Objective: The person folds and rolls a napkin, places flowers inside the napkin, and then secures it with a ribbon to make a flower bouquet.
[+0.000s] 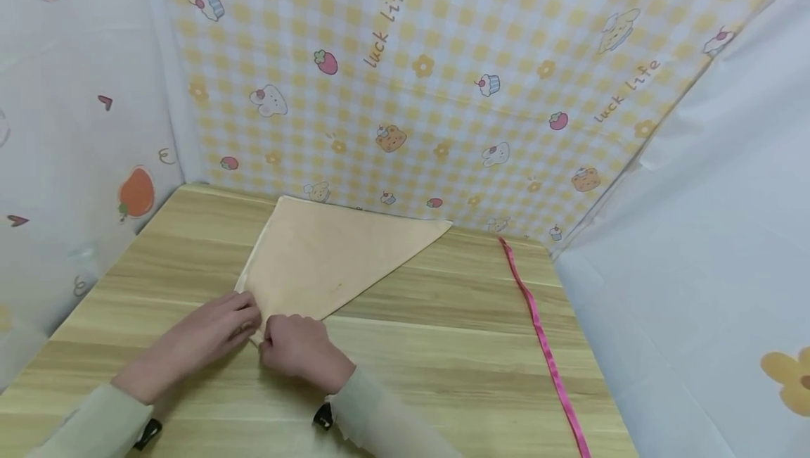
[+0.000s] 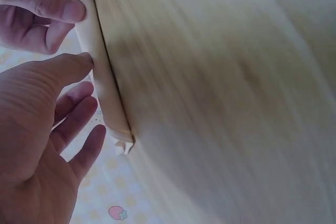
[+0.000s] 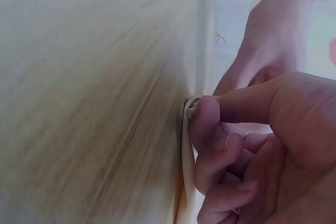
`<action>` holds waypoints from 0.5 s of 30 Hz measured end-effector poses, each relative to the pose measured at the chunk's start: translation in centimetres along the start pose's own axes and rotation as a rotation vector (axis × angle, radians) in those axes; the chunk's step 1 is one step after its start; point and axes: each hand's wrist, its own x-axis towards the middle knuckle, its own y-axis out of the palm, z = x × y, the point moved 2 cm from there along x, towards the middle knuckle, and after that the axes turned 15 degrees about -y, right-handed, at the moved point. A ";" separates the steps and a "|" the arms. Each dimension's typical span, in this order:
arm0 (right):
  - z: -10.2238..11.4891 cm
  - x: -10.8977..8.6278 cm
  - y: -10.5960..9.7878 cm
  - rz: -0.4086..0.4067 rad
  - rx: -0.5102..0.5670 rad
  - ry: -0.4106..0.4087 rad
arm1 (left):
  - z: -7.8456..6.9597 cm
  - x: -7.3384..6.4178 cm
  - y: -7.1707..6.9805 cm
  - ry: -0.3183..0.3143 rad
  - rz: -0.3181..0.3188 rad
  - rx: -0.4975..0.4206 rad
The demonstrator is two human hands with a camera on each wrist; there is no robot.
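Observation:
A beige cloth [image 1: 329,254], folded flat with pointed corners, lies on the wood-grain table [image 1: 430,331]. Its near left edge is rolled into a narrow tube, whose roll [image 2: 105,77] runs beside the table surface in the left wrist view. My left hand [image 1: 221,321] holds this edge, thumb against the roll and other fingers bent loosely below. Close beside it, my right hand [image 1: 300,349] pinches the near end of the roll between thumb and curled fingers. In the right wrist view the roll's end [image 3: 192,109] peeks out at the thumb tip.
A long pink ribbon [image 1: 544,345] stretches down the right side of the table. Behind the table hangs a yellow checked curtain [image 1: 411,106], with a white printed sheet [image 1: 82,127] at left and a plain white one [image 1: 696,247] at right.

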 end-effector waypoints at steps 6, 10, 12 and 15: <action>-1.7 0.2 -0.1 -0.001 0.231 0.037 | 0.1 0.1 -0.3 0.067 -0.020 0.009; -2.3 0.1 -0.1 -0.001 0.265 0.028 | 0.2 0.4 0.0 0.126 -0.021 -0.002; -2.4 0.1 -0.3 0.000 0.238 0.015 | 0.2 0.7 -0.1 0.124 0.012 -0.006; -2.2 0.2 -0.7 -0.005 0.197 0.003 | 0.1 1.2 -0.5 0.109 0.066 -0.002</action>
